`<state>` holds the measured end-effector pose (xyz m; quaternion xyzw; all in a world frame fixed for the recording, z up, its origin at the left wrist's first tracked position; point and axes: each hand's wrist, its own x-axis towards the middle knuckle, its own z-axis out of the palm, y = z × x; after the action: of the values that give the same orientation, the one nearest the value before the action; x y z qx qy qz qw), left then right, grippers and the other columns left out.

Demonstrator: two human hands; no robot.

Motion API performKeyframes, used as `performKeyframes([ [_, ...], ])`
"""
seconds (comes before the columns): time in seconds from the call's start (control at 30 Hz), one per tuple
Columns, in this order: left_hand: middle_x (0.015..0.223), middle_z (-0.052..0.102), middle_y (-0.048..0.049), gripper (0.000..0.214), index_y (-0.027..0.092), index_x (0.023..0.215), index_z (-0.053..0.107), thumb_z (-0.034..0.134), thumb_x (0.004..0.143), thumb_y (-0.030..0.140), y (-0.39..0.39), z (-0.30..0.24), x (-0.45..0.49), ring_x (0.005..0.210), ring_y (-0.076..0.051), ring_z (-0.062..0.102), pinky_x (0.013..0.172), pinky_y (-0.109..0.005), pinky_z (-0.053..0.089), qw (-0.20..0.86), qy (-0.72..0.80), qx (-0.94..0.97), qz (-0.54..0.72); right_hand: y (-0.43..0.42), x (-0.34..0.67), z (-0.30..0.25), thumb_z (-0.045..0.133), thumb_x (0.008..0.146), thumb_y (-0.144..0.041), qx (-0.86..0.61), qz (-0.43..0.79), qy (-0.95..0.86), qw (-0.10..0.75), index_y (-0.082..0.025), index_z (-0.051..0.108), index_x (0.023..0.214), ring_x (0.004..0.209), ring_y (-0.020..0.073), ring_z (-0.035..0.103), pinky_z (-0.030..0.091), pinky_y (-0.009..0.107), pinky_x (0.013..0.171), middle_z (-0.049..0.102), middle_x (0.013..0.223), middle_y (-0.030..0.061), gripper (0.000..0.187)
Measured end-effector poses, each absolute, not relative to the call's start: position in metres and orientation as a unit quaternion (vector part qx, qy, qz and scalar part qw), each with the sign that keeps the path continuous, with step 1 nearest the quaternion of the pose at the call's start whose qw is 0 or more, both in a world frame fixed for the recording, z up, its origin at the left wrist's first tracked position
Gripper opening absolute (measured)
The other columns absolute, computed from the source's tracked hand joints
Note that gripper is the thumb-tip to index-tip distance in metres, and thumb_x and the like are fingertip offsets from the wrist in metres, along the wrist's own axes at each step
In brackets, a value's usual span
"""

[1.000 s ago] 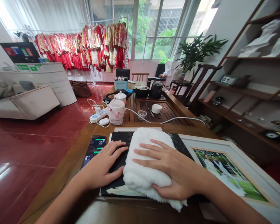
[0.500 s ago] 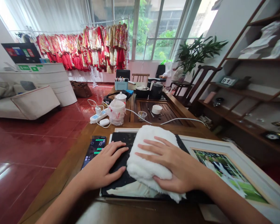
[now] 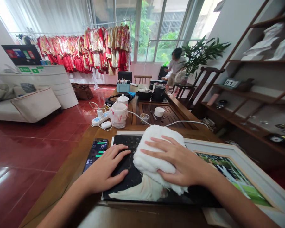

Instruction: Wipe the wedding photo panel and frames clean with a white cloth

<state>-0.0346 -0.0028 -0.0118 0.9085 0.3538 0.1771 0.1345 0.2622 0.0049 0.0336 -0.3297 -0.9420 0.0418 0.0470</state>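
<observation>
A dark photo print [image 3: 130,177] lies flat on the wooden table [image 3: 68,172] in front of me. My left hand [image 3: 104,167] rests flat on its left part with the fingers spread. My right hand [image 3: 180,163] presses a folded white towel [image 3: 154,148] onto the print, fingers stretched over the top and the thumb curled under the towel's near edge. The towel covers the print's upper middle.
A phone [image 3: 96,152] lies left of the print, and a white-framed photo [image 3: 230,174] lies to the right. Farther back are a white jar [image 3: 118,114], a power strip [image 3: 99,118], cables and a tea tray [image 3: 163,114] with kettles. A person [image 3: 175,66] stands by the far window. Shelves line the right wall.
My right hand has slid the towel away from me and slightly right, uncovering more of the print's near part. A person has come into view at the far window. My left hand has stayed put.
</observation>
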Motion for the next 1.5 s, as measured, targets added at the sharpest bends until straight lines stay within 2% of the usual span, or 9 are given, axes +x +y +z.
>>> performKeyframes([
  [0.27,0.151,0.036,-0.0087,0.054,0.025,0.145,0.036,0.052,0.094,0.03,0.001,-0.011,-0.031,0.139,-0.028,0.034,0.116,-0.046,0.032,0.135,0.355,0.91,0.167,-0.008,0.246,0.039,0.059,0.073,-0.029,-0.264,0.097,-0.959,0.04,-0.04,0.032,0.147,0.14,0.0299,0.033,0.015,0.062,0.113,0.034,0.155,0.002,0.08],
  [0.57,0.15,0.036,-0.0079,0.052,0.026,0.144,0.038,0.053,0.094,0.031,-0.004,-0.011,-0.035,0.138,-0.027,0.035,0.116,-0.045,0.032,0.132,0.357,0.909,0.169,0.012,0.27,0.03,0.058,0.078,-0.026,-0.34,0.039,-0.938,0.058,-0.036,0.033,0.148,0.141,0.0304,0.032,0.019,0.06,0.112,0.036,0.154,0.004,0.075],
  [0.73,0.15,0.038,-0.0089,0.054,0.025,0.144,0.037,0.053,0.094,0.032,-0.002,-0.011,-0.034,0.137,-0.029,0.036,0.115,-0.046,0.033,0.136,0.356,0.908,0.175,0.0,0.255,0.033,0.062,0.075,-0.033,-0.305,0.064,-0.948,0.059,-0.038,0.035,0.147,0.139,0.0329,0.035,0.018,0.062,0.111,0.039,0.153,0.0047,0.077],
  [0.9,0.15,0.037,-0.0084,0.055,0.025,0.145,0.037,0.053,0.092,0.029,0.0,-0.011,-0.033,0.138,-0.029,0.036,0.115,-0.046,0.033,0.138,0.352,0.909,0.174,-0.009,0.243,0.037,0.062,0.078,-0.038,-0.27,0.091,-0.956,0.067,-0.038,0.039,0.145,0.137,0.0308,0.039,0.015,0.06,0.113,0.041,0.151,0.0043,0.07],
  [1.23,0.15,0.037,-0.0078,0.052,0.026,0.143,0.038,0.053,0.094,0.031,-0.004,-0.011,-0.035,0.138,-0.028,0.036,0.115,-0.045,0.033,0.135,0.356,0.908,0.173,0.014,0.276,0.03,0.058,0.086,-0.039,-0.357,0.021,-0.931,0.075,-0.036,0.036,0.147,0.138,0.0309,0.037,0.025,0.06,0.11,0.043,0.15,0.006,0.065],
  [1.5,0.149,0.038,-0.0085,0.055,0.026,0.145,0.036,0.054,0.093,0.03,0.0,-0.012,-0.031,0.138,-0.029,0.035,0.115,-0.047,0.032,0.134,0.355,0.909,0.174,-0.011,0.248,0.036,0.063,0.077,-0.036,-0.274,0.082,-0.956,0.058,-0.039,0.036,0.146,0.137,0.033,0.038,0.017,0.061,0.113,0.04,0.152,0.0044,0.075],
])
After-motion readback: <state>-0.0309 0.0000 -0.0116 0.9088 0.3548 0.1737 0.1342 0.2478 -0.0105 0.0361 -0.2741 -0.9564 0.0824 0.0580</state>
